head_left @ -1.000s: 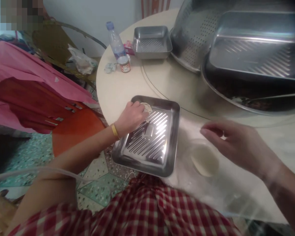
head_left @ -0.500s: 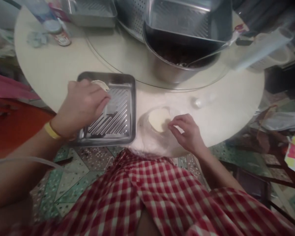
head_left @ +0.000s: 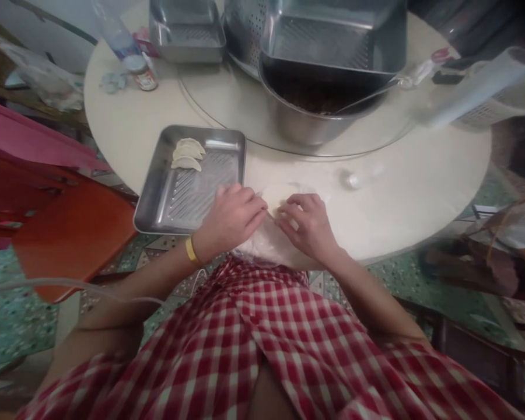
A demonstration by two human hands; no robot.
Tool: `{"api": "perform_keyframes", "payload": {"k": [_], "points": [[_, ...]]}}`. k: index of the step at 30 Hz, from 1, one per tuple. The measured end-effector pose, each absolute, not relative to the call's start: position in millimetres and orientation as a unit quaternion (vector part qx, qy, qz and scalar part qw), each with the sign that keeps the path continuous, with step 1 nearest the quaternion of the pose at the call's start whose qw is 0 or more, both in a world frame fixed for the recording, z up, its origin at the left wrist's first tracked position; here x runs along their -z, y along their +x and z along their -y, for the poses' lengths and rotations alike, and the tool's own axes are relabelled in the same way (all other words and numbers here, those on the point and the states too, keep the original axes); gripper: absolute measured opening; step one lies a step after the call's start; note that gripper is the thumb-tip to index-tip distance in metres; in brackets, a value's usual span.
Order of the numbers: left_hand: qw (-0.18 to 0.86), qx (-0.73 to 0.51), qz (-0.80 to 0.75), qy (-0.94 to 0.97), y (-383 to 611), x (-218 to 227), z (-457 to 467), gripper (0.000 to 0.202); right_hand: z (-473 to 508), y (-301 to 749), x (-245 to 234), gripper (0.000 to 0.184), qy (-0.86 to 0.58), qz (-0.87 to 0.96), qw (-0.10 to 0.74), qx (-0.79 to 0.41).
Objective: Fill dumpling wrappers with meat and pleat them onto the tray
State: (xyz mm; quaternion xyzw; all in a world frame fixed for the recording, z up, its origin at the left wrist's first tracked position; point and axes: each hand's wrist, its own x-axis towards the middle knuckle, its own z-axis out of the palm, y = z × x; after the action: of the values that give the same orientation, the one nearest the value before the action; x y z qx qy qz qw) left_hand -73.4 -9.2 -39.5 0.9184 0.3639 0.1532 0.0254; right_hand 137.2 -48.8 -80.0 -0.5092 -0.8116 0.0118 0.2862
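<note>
A round, pale dumpling wrapper [head_left: 278, 194] lies on clear plastic film at the near table edge, partly covered by my fingers. My left hand [head_left: 235, 214] pinches at its left side, fingertips together. From the right, my right hand [head_left: 308, 224] has thumb and fingers closed on the near right edge. Left of my hands is a metal tray [head_left: 145, 217] with ridges on its bottom. Several folded dumplings [head_left: 186, 163] rest in the tray's far left corner, overlapping in a short row.
Behind the film, a large pot [head_left: 306, 129] of dark filling with a spoon stands on a glass turntable [head_left: 227, 102]. Another metal tray [head_left: 332, 35] sits across the pot. A small jar [head_left: 142, 76] is at the far left, an orange chair [head_left: 79, 227] beside the table.
My left hand has left the tray, where the dumplings now show uncovered, and come right to the wrapper. My right hand stays by the wrapper. The view has shifted somewhat.
</note>
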Motion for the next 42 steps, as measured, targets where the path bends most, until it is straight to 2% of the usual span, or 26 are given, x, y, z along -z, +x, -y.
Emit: {"api": "perform_keyframes", "payload": {"k": [12,26,34,42], "points": [[0.127,-0.184,-0.397,0.890,-77.3,52.7,28.5,0.027,39.8,140.4,68.0,0.016,-0.519,0.803,0.272,-0.113],[0.120,-0.167,-0.375,0.904,-54.8,49.3,9.8,0.024,35.5,142.6,69.8,0.013,-0.525,0.788,0.286,-0.147],[0.131,-0.143,-0.370,0.909,-51.3,46.3,2.4,0.025,38.7,146.4,71.4,0.015,-0.515,0.789,0.311,-0.124],[0.095,-0.116,-0.349,0.925,-48.2,39.9,-1.2,0.027,38.3,141.8,70.5,0.015,-0.527,0.789,0.289,-0.126]]}}
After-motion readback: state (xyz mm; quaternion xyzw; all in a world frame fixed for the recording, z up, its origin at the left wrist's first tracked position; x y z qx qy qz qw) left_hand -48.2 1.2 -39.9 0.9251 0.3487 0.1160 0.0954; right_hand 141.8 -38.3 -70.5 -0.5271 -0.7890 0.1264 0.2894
